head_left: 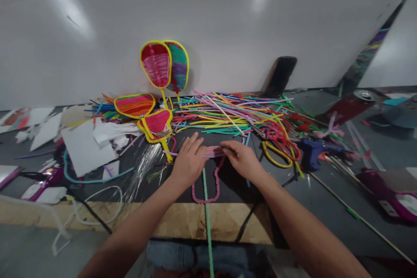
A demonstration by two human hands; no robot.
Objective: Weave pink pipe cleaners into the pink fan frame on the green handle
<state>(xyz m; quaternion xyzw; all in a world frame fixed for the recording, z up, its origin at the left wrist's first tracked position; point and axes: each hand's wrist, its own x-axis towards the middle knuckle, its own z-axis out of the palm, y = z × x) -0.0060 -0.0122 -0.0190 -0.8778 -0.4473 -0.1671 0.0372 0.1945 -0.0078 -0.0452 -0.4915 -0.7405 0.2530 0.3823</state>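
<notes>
A half-filled pipe-cleaner piece lies between my hands, with a dusty-pink twisted frame (206,201) and a band of light pink pipe cleaners (213,152) across its top. A green twisted stem (207,221) runs from it down towards my lap. My left hand (189,158) rests over the left side of the band, its fingers fairly straight and holding the piece down; its thumb is partly hidden. A lavender pipe-cleaner end sticks out left of that hand. Thumb and fingertips of my right hand (241,158) pinch the band's right end.
Finished yellow-rimmed shapes (156,64) lean against the white panel. Behind my hands lies a heap of coloured pipe cleaners (224,113). Yellow-handled scissors (276,155), a blue tool (310,155), a phone (280,76), a can (350,106) and purple glue guns (386,193) surround the work.
</notes>
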